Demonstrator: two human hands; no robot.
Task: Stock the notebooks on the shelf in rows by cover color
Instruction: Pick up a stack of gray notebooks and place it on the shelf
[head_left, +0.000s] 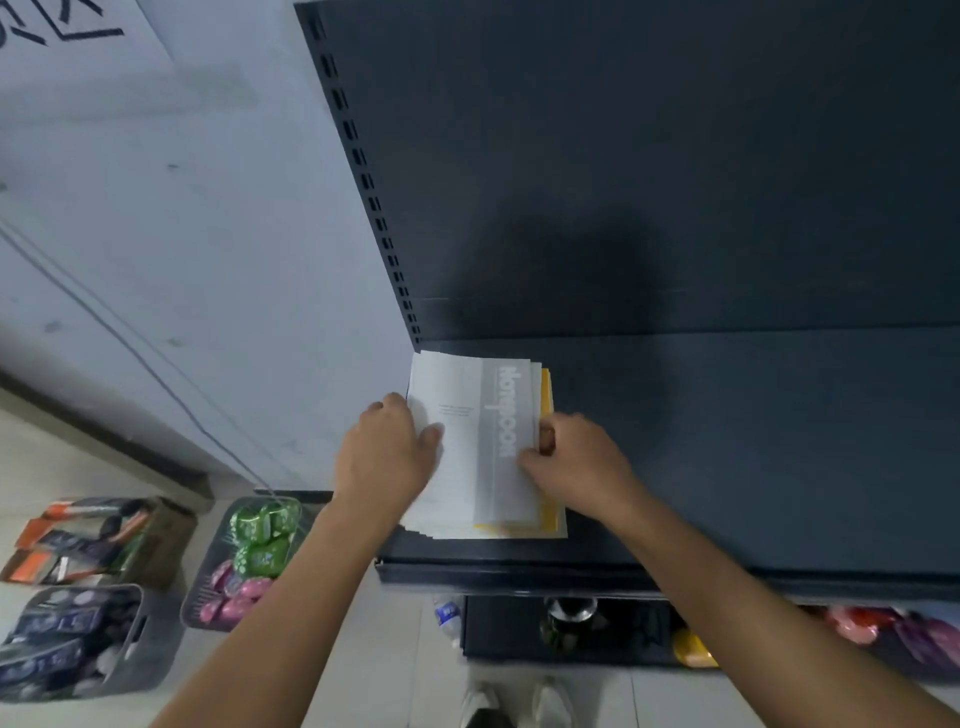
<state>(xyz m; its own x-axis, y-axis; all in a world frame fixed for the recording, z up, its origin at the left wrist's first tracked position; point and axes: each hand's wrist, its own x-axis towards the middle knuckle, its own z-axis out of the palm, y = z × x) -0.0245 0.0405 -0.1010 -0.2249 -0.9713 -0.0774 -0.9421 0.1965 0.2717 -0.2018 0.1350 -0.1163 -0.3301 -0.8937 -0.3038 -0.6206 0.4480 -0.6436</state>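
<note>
The left hand (387, 447) grips the left edge of the stack of notebooks (462, 467), thumb laid on the white-and-grey top cover. The right hand (576, 457) curls its fingers round the right edge, pinching the upper covers. Beneath them a yellow notebook (546, 395) peeks out on the right and near sides. The stack lies flat at the far-left end of the dark shelf (727, 441) — close to its corner. Left and lower, a basket (200, 597) of green and pink packets sits on the floor.
</note>
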